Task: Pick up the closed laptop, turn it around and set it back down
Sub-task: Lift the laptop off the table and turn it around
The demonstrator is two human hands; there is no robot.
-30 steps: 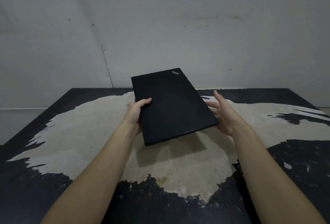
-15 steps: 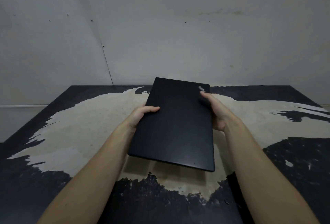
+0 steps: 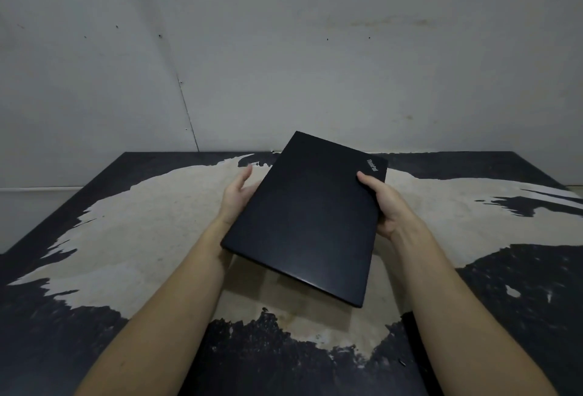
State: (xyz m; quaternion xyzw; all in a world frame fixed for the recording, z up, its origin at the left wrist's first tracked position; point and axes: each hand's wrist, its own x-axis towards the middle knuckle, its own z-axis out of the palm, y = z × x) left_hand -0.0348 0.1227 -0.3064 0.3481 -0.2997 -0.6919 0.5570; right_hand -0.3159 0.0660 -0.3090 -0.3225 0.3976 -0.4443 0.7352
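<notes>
The closed black laptop (image 3: 310,219) hangs in the air above the table, lid up, tilted, with its logo corner at the far right. My right hand (image 3: 383,203) grips its right edge, thumb on the lid just below the logo. My left hand (image 3: 236,195) is at the laptop's left edge with the fingers spread and the thumb lifted off the lid; part of the palm is hidden behind the laptop, so I cannot tell whether it touches underneath.
The table (image 3: 126,238) is black with a large worn pale patch in the middle. A grey wall (image 3: 284,48) stands right behind its far edge. The laptop's shadow falls on the pale patch below it.
The laptop has turned clockwise, its logo corner swinging to the right. My right hand took hold of its right edge. My left hand's thumb came off the lid and the fingers spread.
</notes>
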